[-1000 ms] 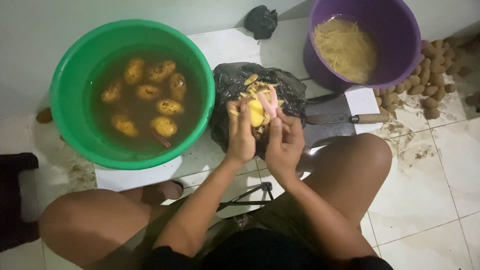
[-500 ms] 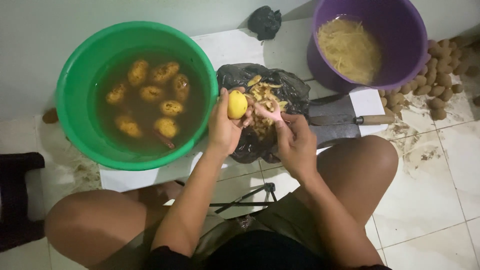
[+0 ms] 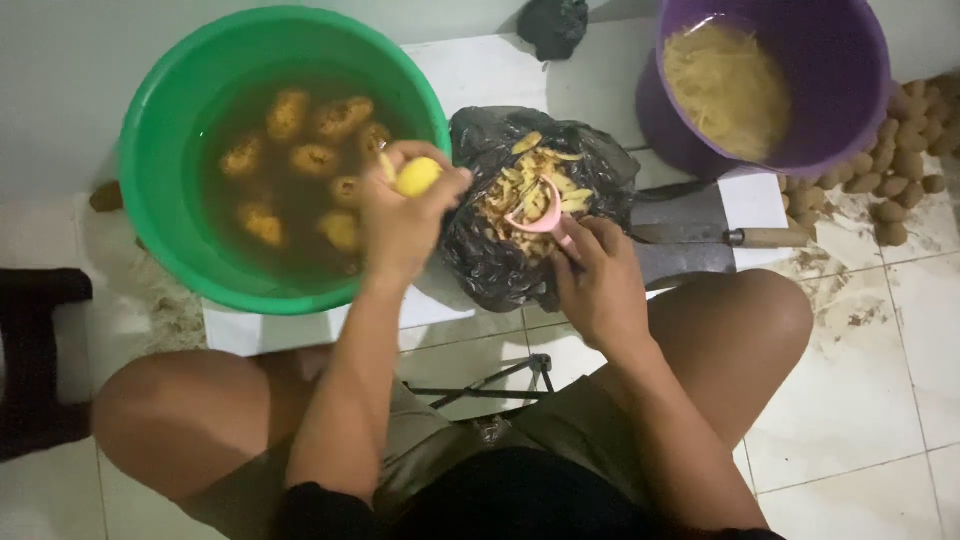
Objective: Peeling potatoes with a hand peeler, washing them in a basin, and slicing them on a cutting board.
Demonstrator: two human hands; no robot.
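Note:
My left hand [image 3: 400, 225] holds a peeled yellow potato [image 3: 418, 177] right at the near rim of the green tub [image 3: 160, 130], which is filled with water and several peeled potatoes. My right hand [image 3: 598, 280] grips a pink peeler [image 3: 545, 218] over the black plastic bag [image 3: 490, 255] heaped with potato peels. The two hands are apart, the bag between them.
A purple bucket [image 3: 850, 90] of shredded potato stands at the back right, with unpeeled potatoes [image 3: 905, 150] piled on the tiles beside it. A cleaver with a wooden handle [image 3: 720, 236] lies right of the bag. My bare knees frame the foreground.
My left hand has carried the peeled potato leftwards from over the bag to the green tub's rim. My right hand stayed by the bag with the peeler.

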